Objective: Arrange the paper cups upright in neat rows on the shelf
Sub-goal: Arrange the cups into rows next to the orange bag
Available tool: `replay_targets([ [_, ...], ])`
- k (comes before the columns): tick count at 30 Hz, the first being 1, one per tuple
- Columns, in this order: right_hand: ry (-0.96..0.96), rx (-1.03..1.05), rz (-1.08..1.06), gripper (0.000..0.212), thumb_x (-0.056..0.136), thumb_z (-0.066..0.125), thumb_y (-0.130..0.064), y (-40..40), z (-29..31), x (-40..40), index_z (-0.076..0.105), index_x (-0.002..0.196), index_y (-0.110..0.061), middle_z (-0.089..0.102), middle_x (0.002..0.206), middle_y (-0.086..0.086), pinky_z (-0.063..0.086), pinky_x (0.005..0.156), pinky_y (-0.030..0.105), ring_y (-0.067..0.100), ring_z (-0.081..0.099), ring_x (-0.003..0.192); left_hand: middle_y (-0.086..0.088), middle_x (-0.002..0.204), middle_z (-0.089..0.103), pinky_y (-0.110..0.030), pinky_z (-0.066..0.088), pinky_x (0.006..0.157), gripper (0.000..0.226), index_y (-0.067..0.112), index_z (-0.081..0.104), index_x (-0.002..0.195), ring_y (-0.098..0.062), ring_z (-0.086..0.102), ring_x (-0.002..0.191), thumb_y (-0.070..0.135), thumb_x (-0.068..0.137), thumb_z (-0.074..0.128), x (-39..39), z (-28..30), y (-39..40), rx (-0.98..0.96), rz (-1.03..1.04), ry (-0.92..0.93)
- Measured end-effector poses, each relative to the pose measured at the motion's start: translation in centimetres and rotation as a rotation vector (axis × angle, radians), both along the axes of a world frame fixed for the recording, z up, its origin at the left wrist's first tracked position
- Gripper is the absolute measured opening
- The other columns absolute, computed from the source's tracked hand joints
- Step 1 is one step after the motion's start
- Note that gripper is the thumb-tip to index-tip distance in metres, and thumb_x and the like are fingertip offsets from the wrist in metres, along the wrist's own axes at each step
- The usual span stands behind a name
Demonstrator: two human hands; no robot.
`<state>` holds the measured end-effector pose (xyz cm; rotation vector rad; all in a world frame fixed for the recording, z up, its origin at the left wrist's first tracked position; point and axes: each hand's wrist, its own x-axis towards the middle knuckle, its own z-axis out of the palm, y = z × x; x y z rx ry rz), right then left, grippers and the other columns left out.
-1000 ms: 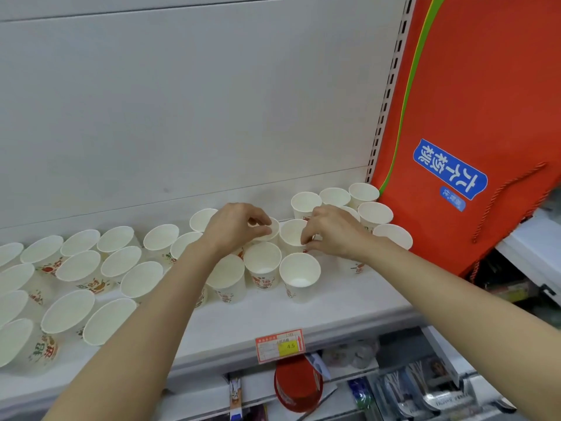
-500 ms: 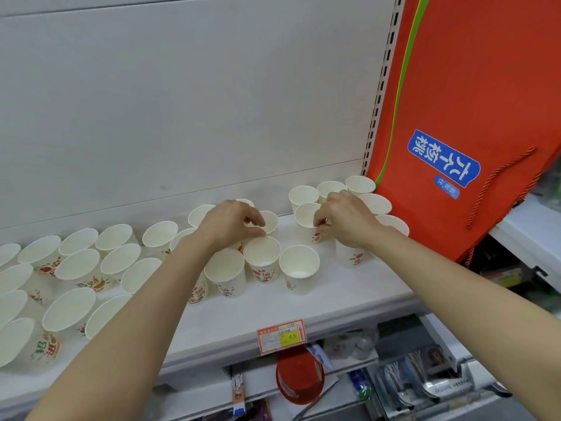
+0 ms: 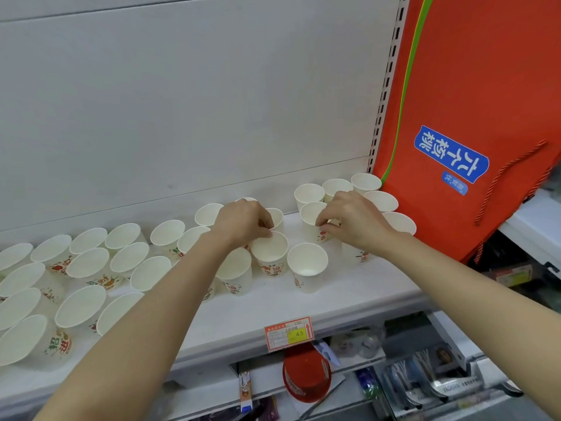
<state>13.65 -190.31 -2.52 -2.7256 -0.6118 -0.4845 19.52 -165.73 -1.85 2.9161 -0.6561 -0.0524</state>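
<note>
White shelf (image 3: 273,311) crowded with upright paper cups (image 3: 91,265). Left hand (image 3: 243,223) pinches rim of one cup (image 3: 269,249); right hand (image 3: 353,220) pinches another cup (image 3: 312,213).

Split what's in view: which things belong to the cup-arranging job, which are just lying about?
Job:
- paper cups standing on the shelf
- cup pinched at its rim by the left hand
- cup pinched at its rim by the right hand

Lying about:
- red bag leaning at the shelf's right end
- price tag
- red cap and other goods on the lower shelf
</note>
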Motion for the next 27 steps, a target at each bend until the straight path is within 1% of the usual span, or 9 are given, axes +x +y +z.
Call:
replay_targets([
  [2,-0.016,0.068,0.023,0.011,0.072,0.078,-0.013,-0.1,-0.2,-0.8,0.073,0.076,-0.023,0.061,0.069,-0.002,0.038,0.062,0.032,0.021,0.055,0.074,0.012,0.084,0.072,-0.034,0.054,0.070,0.010,0.034,0.075,0.086,-0.013,0.065,0.083,0.041,0.081,0.069,0.3,-0.1,0.5,-0.017,-0.001,0.060],
  [4,-0.052,0.114,0.069,0.010,0.072,0.078,-0.013,0.1,-0.3,-1.6,0.074,0.076,-0.021,0.064,0.069,-0.005,0.044,0.063,0.033,0.020,0.056,0.074,0.008,0.070,0.066,-0.032,0.049,0.060,0.024,0.030,0.071,0.074,-0.015,0.064,0.071,0.048,0.086,0.061,0.4,-0.2,0.5,-0.062,0.003,0.098],
  [6,-0.097,0.142,0.115,0.007,0.073,0.077,-0.014,0.8,-0.3,-2.6,0.074,0.075,-0.019,0.066,0.070,-0.008,0.045,0.064,0.032,0.018,0.057,0.074,0.002,0.061,0.057,-0.029,0.036,0.053,0.045,0.020,0.064,0.067,-0.019,0.056,0.064,0.056,0.091,0.052,0.3,-0.2,-0.3,-0.076,0.035,0.050],
  [8,-0.107,0.144,0.167,0.004,0.078,0.073,-0.024,1.6,-0.5,-3.3,0.074,0.076,-0.021,0.067,0.073,-0.009,0.045,0.066,0.032,0.016,0.057,0.076,-0.001,0.065,0.059,-0.028,0.031,0.052,0.053,0.016,0.059,0.065,-0.021,0.056,0.067,0.063,0.087,0.052,0.2,-0.1,-1.4,-0.028,0.085,-0.037],
  [11,-0.085,0.112,0.251,0.027,0.083,0.064,-0.047,2.1,-1.1,-4.5,0.074,0.080,-0.022,0.068,0.077,-0.013,0.041,0.070,0.028,0.012,0.053,0.079,0.004,0.083,0.068,-0.026,0.038,0.061,0.028,0.025,0.070,0.080,-0.018,0.060,0.078,0.053,0.079,0.066,0.4,0.2,-2.9,0.020,0.117,-0.065],
  [13,-0.095,0.071,0.309,0.031,0.080,0.067,-0.051,2.0,-1.8,-5.2,0.074,0.083,-0.020,0.068,0.078,-0.013,0.038,0.072,0.025,0.013,0.052,0.080,0.006,0.091,0.070,-0.025,0.040,0.064,0.017,0.028,0.073,0.090,-0.017,0.061,0.084,0.040,0.080,0.068,0.8,0.3,-3.4,0.014,0.117,-0.073],
  [19,-0.158,-0.037,0.304,0.005,0.078,0.069,-0.022,0.8,-3.3,-6.2,0.072,0.080,-0.018,0.066,0.074,-0.007,0.027,0.072,0.023,0.021,0.055,0.077,0.003,0.095,0.071,-0.027,0.041,0.068,0.018,0.029,0.071,0.092,-0.022,0.063,0.088,0.019,0.085,0.057,1.9,-0.6,-3.5,0.040,0.091,-0.190],
  [24,-0.193,-0.046,0.240,0.008,0.082,0.064,-0.022,-0.2,-3.5,-6.7,0.071,0.079,-0.018,0.064,0.072,-0.007,0.036,0.065,0.033,0.021,0.053,0.075,0.002,0.095,0.069,-0.028,0.035,0.071,0.013,0.027,0.071,0.095,-0.023,0.062,0.090,0.030,0.087,0.061,2.5,-1.4,-3.6,0.058,0.060,-0.208],
  [27,-0.247,-0.048,0.194,0.007,0.081,0.065,-0.021,-0.4,-3.6,-6.9,0.070,0.078,-0.017,0.063,0.072,-0.004,0.037,0.064,0.033,0.022,0.052,0.075,0.001,0.095,0.070,-0.028,0.034,0.074,0.014,0.025,0.072,0.095,-0.023,0.061,0.090,0.027,0.088,0.060,2.8,-1.7,-4.2,0.067,0.026,-0.232],
])
